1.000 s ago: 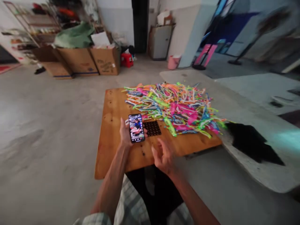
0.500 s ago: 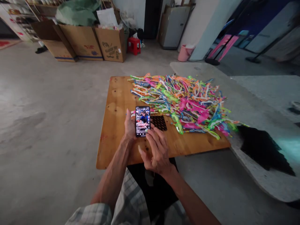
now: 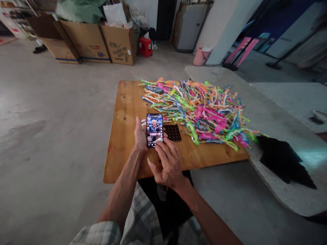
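Note:
A smartphone point(image 3: 154, 130) with a lit screen is held upright over the near part of a wooden table point(image 3: 122, 136). My left hand point(image 3: 140, 136) grips it from the left side and from behind. My right hand point(image 3: 167, 163) is at the phone's lower right corner, fingers apart, with the fingertips at or just over the screen; whether they touch I cannot tell. Just right of the phone lies a dark patterned flat piece point(image 3: 173, 132) on the wood. Beyond it spreads a heap of colourful plastic glasses point(image 3: 194, 105).
Cardboard boxes point(image 3: 88, 42), a red stool point(image 3: 145, 47) and a pink bucket point(image 3: 200, 56) stand on the concrete floor at the back. A pale slab point(image 3: 276, 177) adjoins the table on the right, with a black sheet point(image 3: 286, 161) on it.
The phone's screen shows a different picture. My right fingers have shifted slightly left along the phone's lower edge. The whole view has moved a little.

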`<move>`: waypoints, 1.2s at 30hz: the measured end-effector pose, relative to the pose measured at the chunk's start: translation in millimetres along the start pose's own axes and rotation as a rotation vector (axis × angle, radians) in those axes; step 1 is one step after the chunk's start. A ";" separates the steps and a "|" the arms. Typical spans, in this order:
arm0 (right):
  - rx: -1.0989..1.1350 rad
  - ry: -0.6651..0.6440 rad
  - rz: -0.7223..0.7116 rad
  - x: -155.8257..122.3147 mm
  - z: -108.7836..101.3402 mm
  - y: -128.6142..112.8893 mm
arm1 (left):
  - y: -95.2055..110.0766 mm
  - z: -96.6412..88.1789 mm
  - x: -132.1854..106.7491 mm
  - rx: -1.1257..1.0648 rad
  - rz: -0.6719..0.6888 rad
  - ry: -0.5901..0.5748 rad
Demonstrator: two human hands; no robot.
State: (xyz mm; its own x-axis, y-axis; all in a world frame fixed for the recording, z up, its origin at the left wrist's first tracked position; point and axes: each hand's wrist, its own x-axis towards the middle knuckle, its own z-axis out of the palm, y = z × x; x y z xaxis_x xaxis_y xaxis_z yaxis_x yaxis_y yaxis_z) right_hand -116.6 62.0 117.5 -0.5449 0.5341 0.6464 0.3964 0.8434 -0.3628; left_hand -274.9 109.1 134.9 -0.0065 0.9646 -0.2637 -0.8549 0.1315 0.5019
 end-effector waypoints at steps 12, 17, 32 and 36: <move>-0.070 -0.039 0.016 9.9 2.0 -2.9 | -3.2 -2.4 5.6 -0.003 0.043 0.065; -0.110 -0.061 0.043 14.9 0.5 -4.8 | -3.1 3.3 1.9 0.009 0.037 0.073; -0.151 -0.158 0.080 23.0 3.3 -9.2 | -8.5 -9.8 5.7 0.013 0.039 0.040; -0.157 -0.162 0.090 32.9 3.7 -6.0 | -9.9 -16.0 8.8 0.036 0.067 -0.064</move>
State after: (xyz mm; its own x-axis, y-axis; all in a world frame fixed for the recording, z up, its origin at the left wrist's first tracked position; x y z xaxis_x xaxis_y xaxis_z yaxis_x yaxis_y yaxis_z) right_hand -139.6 74.7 138.5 -0.6084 0.6200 0.4955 0.5520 0.7791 -0.2972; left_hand -274.8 112.6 114.5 -0.0294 0.9840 -0.1760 -0.8345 0.0728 0.5461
